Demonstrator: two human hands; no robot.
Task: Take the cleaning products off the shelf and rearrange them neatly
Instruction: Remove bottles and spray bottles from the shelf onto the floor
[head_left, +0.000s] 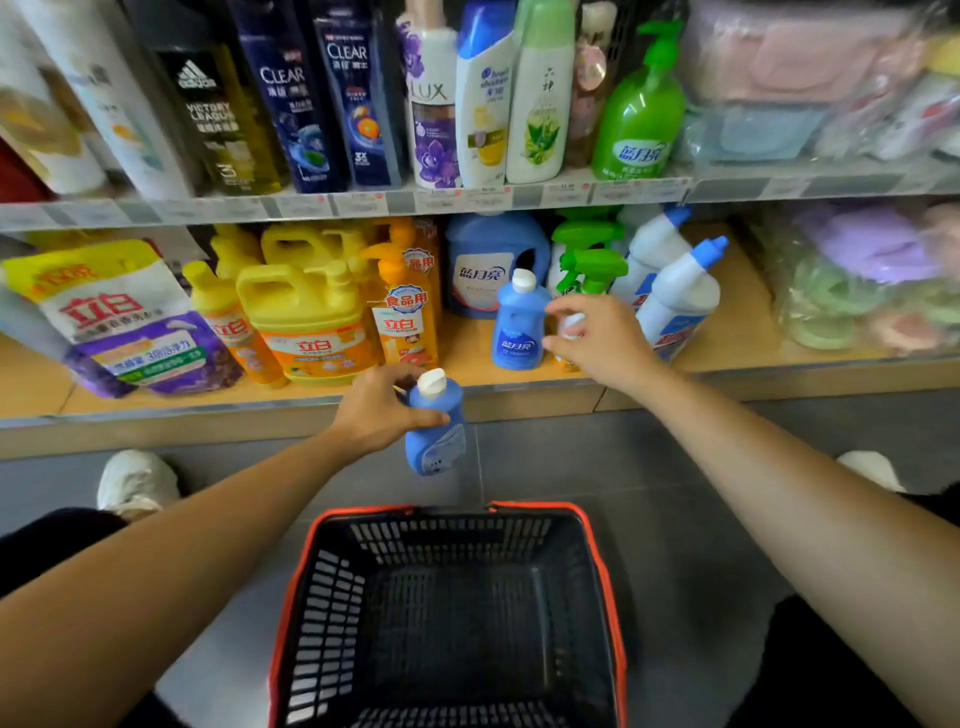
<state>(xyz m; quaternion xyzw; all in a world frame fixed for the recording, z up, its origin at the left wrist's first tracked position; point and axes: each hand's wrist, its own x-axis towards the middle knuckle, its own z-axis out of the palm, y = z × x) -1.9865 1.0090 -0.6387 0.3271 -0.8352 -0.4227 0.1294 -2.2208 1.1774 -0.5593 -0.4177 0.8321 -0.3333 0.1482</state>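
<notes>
The black basket (447, 623) is waiting empty under the left hand (382, 410), which is gripping a small blue bottle (436, 426) off the shelf (519, 397), so lowering it upright is wise while the right hand (597, 338) is closing on a spray bottle (587, 275)

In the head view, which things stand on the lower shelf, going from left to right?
Refill pouch → yellow jug → orange pump bottle → small blue bottle → green spray bottle → white bottle with blue cap → bagged sponges.
</notes>
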